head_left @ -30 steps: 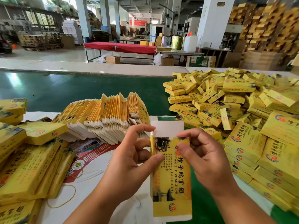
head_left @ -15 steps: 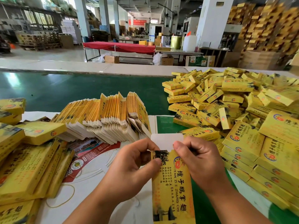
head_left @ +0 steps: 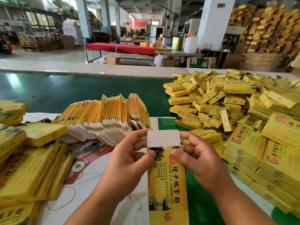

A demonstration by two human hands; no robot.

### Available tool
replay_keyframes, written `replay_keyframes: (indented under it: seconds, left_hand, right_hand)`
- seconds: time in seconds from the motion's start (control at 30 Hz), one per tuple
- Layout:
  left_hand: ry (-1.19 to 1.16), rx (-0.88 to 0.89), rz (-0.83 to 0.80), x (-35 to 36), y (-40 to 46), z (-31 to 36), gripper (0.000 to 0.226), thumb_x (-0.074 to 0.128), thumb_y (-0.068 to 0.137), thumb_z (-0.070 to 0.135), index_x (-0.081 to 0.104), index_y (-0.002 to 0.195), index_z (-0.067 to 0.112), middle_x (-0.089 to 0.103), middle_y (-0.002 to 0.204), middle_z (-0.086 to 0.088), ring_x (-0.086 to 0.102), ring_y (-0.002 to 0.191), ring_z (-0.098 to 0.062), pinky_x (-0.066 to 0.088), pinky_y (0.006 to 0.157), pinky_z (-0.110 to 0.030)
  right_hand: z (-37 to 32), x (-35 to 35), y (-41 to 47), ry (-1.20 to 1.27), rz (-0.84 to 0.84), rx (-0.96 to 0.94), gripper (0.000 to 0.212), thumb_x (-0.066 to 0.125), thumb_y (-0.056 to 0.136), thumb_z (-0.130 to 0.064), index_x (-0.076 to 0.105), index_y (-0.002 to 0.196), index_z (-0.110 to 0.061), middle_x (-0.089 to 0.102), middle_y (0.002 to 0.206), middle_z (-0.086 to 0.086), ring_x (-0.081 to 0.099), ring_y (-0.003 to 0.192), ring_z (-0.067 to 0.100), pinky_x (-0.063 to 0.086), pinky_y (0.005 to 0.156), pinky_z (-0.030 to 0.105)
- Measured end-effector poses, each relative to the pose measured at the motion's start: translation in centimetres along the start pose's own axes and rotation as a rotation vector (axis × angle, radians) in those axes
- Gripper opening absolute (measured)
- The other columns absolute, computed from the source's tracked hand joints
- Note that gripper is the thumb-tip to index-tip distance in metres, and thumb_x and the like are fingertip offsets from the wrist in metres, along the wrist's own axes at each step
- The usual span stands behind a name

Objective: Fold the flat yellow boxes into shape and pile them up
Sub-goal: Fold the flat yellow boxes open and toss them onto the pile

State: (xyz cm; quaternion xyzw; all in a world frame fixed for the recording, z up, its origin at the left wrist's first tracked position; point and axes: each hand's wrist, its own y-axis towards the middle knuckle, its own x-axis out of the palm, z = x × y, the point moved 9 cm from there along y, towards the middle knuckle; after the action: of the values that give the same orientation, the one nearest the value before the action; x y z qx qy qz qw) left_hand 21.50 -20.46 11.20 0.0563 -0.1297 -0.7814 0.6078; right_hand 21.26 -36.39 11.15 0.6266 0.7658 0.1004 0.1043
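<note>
On the yellow box (head_left: 167,181) held upright, the Latin line "TAN ZI E ZHANG CHI" was printed beside large Chinese characters, possibly 掸子鹅掌翅. A round red-and-blue logo (head_left: 168,216) was printed near its lower end. White characters on the distant red banner (head_left: 140,23) could not be made out.
</note>
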Motion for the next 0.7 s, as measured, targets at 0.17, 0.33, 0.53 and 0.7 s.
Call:
replay_keyframes:
  seconds: [0.17,0.33,0.53,0.7]
  left_hand:
    - [-0.086,-0.053,-0.132,1.0,-0.1,0.1,0.033,0.066,0.083,0.014,0.063,0.113,0.025,0.073,0.107,-0.012,0.072,0.095,-0.032,0.058,0.074,-0.035]
    - [-0.122,-0.061,-0.128,0.8,-0.1,0.3,0.022,0.062,0.083,0.011,0.065,0.103,0.02,0.074,0.096,-0.017,0.072,0.09,-0.034,0.058,0.07,-0.035]
    - [-0.153,-0.076,-0.105,0.7,-0.2,0.3,0.015,0.062,0.081,0.007,0.069,0.093,0.012,0.071,0.085,-0.021,0.071,0.079,-0.034,0.058,0.065,-0.038]
    - [-0.034,-0.094,0.003,0.1,-0.2,0.1,0.031,0.071,0.081,0.041,0.067,0.083,0.01,0.067,0.07,-0.009,0.066,0.065,-0.02,0.055,0.058,-0.029]
  right_hand:
    - [-0.1,-0.2,0.0,0.016,0.041,-0.009,0.029,0.072,0.079,-0.041,0.068,0.107,-0.038,0.076,0.084,0.013,0.074,0.07,0.031,0.055,0.051,0.055]
    - [-0.5,0.0,0.0,0.052,0.025,-0.029,0.033,0.079,0.075,-0.049,0.069,0.098,-0.028,0.074,0.075,0.012,0.071,0.059,0.024,0.047,0.039,0.023]
    - [-0.9,-0.1,-0.2,0.029,0.035,-0.058,0.024,0.079,0.076,-0.039,0.073,0.092,-0.023,0.074,0.074,0.014,0.072,0.062,0.029,0.054,0.046,0.046]
    - [-0.8,0.6,-0.6,-0.092,0.043,-0.067,0.02,0.073,0.077,-0.038,0.071,0.094,-0.027,0.075,0.077,0.009,0.073,0.063,0.022,0.053,0.043,0.028]
